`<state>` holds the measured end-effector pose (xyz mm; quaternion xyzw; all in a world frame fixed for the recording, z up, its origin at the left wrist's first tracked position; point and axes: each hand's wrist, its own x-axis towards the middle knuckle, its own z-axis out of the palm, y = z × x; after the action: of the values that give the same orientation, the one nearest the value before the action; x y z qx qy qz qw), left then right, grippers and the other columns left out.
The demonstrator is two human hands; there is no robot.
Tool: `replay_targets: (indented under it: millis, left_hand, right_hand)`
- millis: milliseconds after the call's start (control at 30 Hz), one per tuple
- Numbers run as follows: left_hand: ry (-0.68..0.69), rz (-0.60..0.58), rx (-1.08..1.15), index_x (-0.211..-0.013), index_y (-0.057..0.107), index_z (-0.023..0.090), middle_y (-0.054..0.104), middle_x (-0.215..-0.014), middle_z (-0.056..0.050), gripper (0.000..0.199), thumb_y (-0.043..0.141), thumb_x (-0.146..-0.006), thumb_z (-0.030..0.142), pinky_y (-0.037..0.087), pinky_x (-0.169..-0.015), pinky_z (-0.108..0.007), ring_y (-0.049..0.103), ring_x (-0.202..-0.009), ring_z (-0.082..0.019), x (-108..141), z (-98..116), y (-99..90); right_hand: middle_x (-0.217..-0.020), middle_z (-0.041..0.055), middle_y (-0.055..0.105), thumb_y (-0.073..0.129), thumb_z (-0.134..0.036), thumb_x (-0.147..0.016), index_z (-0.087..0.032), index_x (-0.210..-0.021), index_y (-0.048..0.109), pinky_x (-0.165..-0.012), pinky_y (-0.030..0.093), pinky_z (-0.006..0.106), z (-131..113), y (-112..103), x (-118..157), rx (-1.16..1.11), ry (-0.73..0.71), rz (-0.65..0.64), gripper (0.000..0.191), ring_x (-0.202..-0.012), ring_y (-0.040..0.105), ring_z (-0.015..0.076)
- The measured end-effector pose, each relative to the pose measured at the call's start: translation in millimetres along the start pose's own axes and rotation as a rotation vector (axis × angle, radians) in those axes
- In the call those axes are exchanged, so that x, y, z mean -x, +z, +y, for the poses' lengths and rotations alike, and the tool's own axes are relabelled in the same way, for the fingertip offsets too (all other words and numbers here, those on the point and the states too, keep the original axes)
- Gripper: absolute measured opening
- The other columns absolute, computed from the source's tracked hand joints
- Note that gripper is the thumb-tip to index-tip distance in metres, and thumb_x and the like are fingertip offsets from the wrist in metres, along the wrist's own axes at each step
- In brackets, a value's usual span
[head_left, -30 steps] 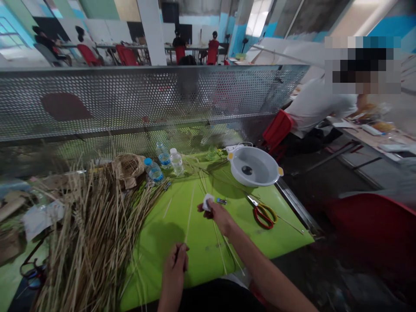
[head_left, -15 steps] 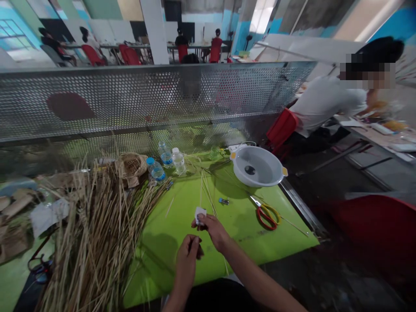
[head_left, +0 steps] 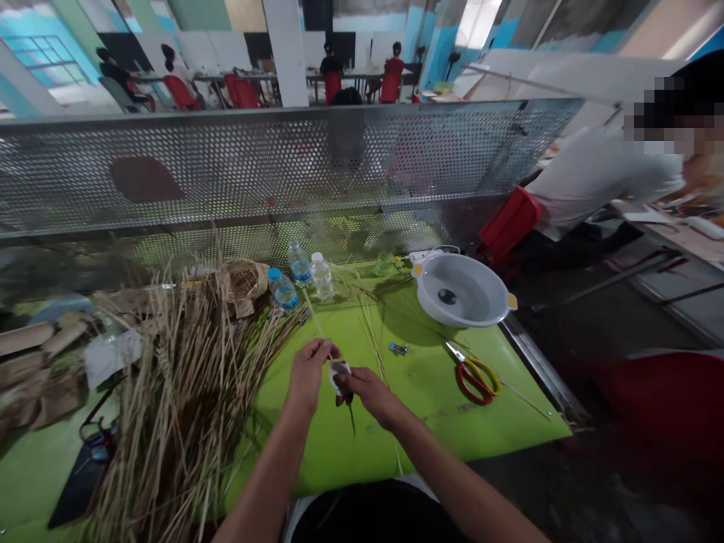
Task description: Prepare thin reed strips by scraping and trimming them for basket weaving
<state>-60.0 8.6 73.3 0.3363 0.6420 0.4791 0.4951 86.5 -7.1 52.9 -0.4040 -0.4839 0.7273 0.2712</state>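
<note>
My left hand (head_left: 310, 366) is closed on a thin pale strip (head_left: 317, 320) that slants up and away over the green table. Just right of it, my right hand (head_left: 362, 388) pinches a small white piece (head_left: 338, 374) with a dark patch on it. The strip's lower part runs to the white piece, and a thin dark end hangs below my right fingers. More narrow strips (head_left: 373, 339) lie on the table beyond my hands. Near them is a small blue-capped item (head_left: 397, 348), too small to name.
A large bundle of dry stalks (head_left: 186, 400) covers the left side. Behind stand bottles (head_left: 321, 276), a woven basket (head_left: 243, 283) and a white basin (head_left: 462, 290). Red-and-yellow scissors (head_left: 475, 377) lie at right. A perforated metal screen (head_left: 254, 166) borders the back; a person (head_left: 611, 170) sits beyond, right.
My left hand has moved up and forward and now grips a strip beside the white piece in my right hand. The whole view has shifted slightly.
</note>
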Motion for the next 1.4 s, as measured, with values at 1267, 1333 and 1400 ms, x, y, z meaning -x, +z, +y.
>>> replay_targets:
  millis: [1267, 1333, 1400]
  left_hand:
    - [-0.225, 0.234, 0.234, -0.075, 0.064, 0.017, 0.073, -0.074, -0.009, 0.031, 0.070, -0.069, 0.046, 0.047, -0.065, -0.031, 0.065, -0.064, -0.018, 23.1, -96.6, -27.0]
    - [-0.225, 0.198, 0.241, -0.074, 0.064, 0.016, 0.073, -0.075, -0.010, 0.029, 0.072, -0.068, 0.044, 0.048, -0.066, -0.032, 0.066, -0.064, -0.019, 28.4, -98.2, -18.6]
    - [-0.220, 0.189, 0.248, -0.071, 0.063, 0.017, 0.073, -0.072, -0.009, 0.028, 0.072, -0.069, 0.043, 0.048, -0.065, -0.032, 0.065, -0.063, -0.018, 32.6, -100.5, -11.6]
  right_hand:
    - [-0.074, 0.0081, 0.070, 0.044, -0.060, -0.084, -0.017, -0.070, 0.063, -0.064, 0.040, 0.031, 86.9, 9.8, 24.6, 0.259, 0.331, 0.021, 0.049, -0.064, 0.055, 0.0180]
    - [-0.073, 0.0080, 0.069, 0.042, -0.060, -0.085, -0.017, -0.068, 0.063, -0.065, 0.040, 0.032, 83.2, 10.0, 21.4, 0.268, 0.302, 0.033, 0.051, -0.065, 0.055, 0.0182]
    - [-0.073, 0.0076, 0.068, 0.041, -0.061, -0.085, -0.017, -0.067, 0.062, -0.066, 0.040, 0.032, 80.0, 9.8, 19.9, 0.295, 0.271, 0.030, 0.051, -0.065, 0.055, 0.0182]
